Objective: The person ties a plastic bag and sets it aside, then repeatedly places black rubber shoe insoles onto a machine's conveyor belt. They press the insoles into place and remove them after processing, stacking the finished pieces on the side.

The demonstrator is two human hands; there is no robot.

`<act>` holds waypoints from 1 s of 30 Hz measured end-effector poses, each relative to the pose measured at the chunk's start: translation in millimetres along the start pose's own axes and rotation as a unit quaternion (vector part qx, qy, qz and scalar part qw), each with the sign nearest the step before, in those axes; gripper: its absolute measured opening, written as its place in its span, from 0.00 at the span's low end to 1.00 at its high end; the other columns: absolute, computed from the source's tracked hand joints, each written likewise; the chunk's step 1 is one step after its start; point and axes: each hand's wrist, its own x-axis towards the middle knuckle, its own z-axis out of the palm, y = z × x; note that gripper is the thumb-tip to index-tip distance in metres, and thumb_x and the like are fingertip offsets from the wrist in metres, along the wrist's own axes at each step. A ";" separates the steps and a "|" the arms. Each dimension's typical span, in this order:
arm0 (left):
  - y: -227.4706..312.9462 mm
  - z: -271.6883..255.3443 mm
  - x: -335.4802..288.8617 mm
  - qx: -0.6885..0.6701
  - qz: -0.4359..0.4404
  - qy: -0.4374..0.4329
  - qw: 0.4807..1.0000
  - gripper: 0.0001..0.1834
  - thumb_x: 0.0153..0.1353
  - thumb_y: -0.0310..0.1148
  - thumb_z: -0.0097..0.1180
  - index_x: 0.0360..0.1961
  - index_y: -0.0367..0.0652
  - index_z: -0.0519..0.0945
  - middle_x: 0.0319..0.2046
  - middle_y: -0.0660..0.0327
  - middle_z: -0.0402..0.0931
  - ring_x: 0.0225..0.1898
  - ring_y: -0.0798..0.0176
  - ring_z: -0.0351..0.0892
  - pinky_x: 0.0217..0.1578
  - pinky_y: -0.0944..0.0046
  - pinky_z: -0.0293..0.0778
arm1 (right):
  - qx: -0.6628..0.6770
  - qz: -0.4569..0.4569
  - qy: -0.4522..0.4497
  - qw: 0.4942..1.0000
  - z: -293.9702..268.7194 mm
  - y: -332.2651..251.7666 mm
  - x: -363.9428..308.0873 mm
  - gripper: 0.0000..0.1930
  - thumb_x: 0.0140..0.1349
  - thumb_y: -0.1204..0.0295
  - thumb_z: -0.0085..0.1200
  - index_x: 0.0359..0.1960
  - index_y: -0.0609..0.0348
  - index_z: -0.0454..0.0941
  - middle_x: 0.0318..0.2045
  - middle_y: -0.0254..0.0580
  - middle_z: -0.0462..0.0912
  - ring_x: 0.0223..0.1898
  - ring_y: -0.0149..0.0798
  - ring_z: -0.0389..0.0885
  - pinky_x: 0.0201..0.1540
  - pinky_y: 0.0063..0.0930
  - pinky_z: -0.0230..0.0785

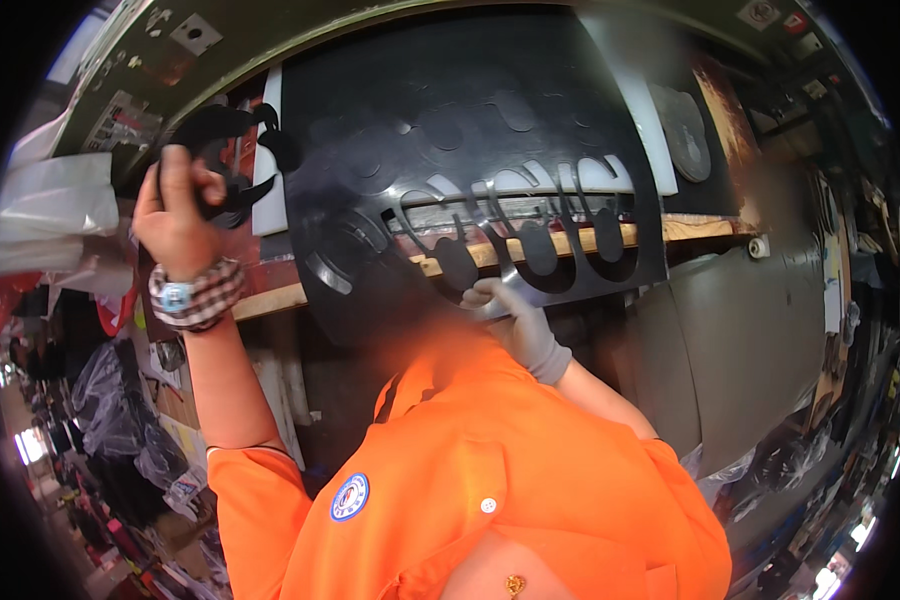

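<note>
A large black sheet (370, 95) lies on the work surface ahead of me. Along its near part run several U-shaped openings, with rounded tongues (538, 247) between their sides. Fainter cut outlines show farther back. My left hand (180, 215), bare and with a checked band at the wrist, is raised at the sheet's left side. Its fingers are closed on black curved cut pieces (220, 122); how many is unclear. At the sheet's near edge is my right hand (532, 335) in a grey glove, fingers curled and pinching that edge.
White boards (270, 185) lie under the sheet, above a wooden table edge (710, 229). Rounded dark pieces (682, 135) are stacked at the right. A green metal frame (140, 70) arches over the far side. A brownish-grey sheet (740, 345) hangs at right; clear plastic (55, 205) hangs left.
</note>
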 end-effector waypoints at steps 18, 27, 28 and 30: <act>-74.7 -5.4 -150.2 0.022 -0.299 -0.086 0.950 0.10 0.66 0.29 0.59 0.43 0.33 0.80 0.24 0.59 0.79 0.25 0.67 0.79 0.30 0.66 0.74 | -0.362 -0.031 -0.062 0.930 56.7 55.0 18.0 0.23 0.79 0.56 0.32 0.63 0.57 0.69 0.54 0.41 0.79 0.55 0.35 0.78 0.59 0.28 0.68; -2.8 -129.3 33.7 -0.143 -0.156 0.068 0.975 0.14 0.67 0.35 0.61 0.25 0.45 0.72 0.19 0.69 0.67 0.15 0.74 0.61 0.17 0.68 0.61 | -0.231 0.164 0.106 0.953 -72.3 105.1 19.2 0.23 0.72 0.52 0.52 0.50 0.61 0.81 0.38 0.34 0.85 0.36 0.31 0.82 0.40 0.27 0.74; 3.4 -138.6 49.5 -0.132 -0.154 0.067 0.977 0.13 0.68 0.35 0.61 0.27 0.45 0.73 0.20 0.68 0.67 0.16 0.74 0.62 0.18 0.68 0.62 | -0.341 0.186 0.131 0.912 -86.1 103.4 15.6 0.21 0.71 0.54 0.53 0.48 0.62 0.81 0.37 0.35 0.85 0.36 0.32 0.83 0.40 0.28 0.75; 8.3 -154.0 76.9 -0.131 -0.148 0.070 0.978 0.10 0.68 0.35 0.61 0.31 0.44 0.76 0.22 0.67 0.70 0.17 0.74 0.64 0.20 0.69 0.65 | -0.485 0.121 0.125 0.857 -118.7 98.5 -0.6 0.19 0.69 0.57 0.57 0.43 0.63 0.83 0.35 0.38 0.86 0.35 0.31 0.82 0.39 0.27 0.74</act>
